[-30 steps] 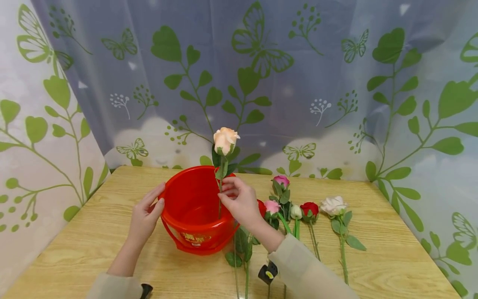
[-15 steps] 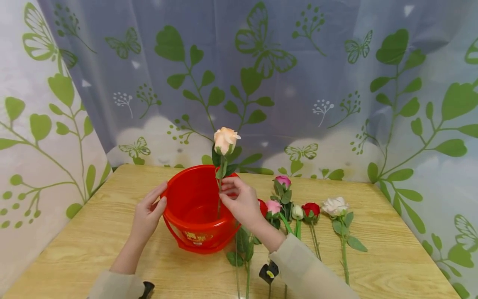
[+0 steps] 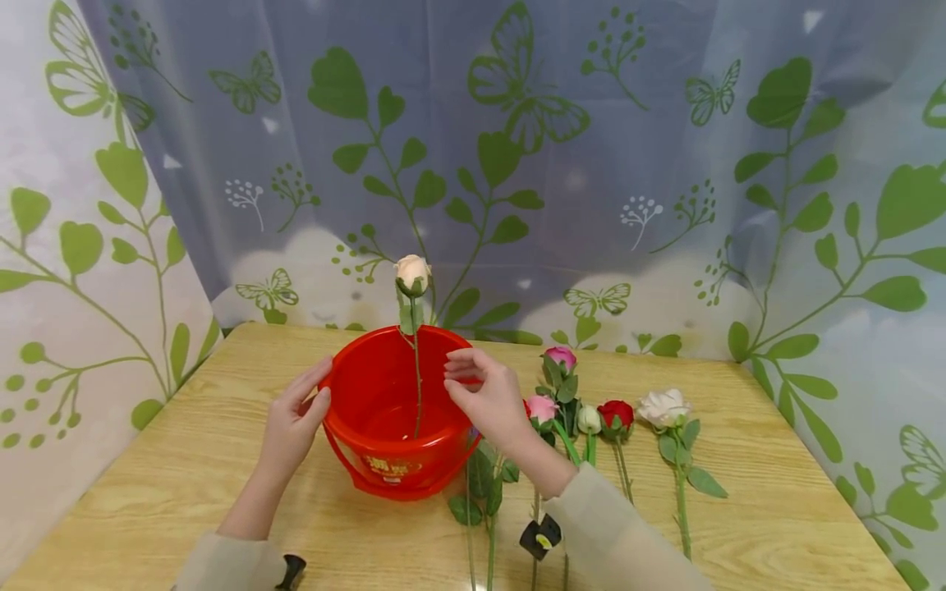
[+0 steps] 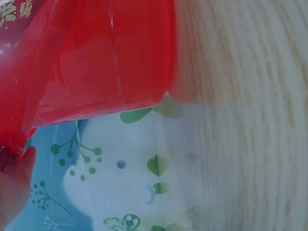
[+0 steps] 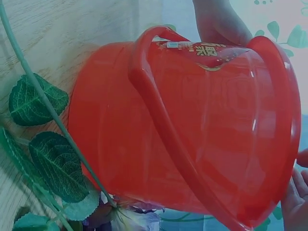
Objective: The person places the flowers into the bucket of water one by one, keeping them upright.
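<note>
A red plastic bucket (image 3: 402, 472) stands on the table, its handle hanging down at the front. My left hand (image 3: 291, 427) grips its left rim between thumb and fingers; the left wrist view shows the thumb (image 4: 21, 166) at the rim. Inside the bucket a pale peach rose (image 3: 412, 273) stands on a long stem, its bloom well above the far rim, with nobody touching it. Over the bucket's right rim is my right hand (image 3: 491, 402), its fingers loosely bent and nothing between them.
Several artificial flowers lie right of the bucket: a pink rose (image 3: 541, 408), a magenta one (image 3: 560, 357), a pale green bud (image 3: 588, 419), a red rose (image 3: 616, 414) and a white rose (image 3: 663, 408). A leaf-printed curtain (image 3: 576, 246) hangs behind the table.
My right hand has let go of the peach rose and moved slightly right. The rose has tipped to the left and turned. My left hand stays on the rim.
</note>
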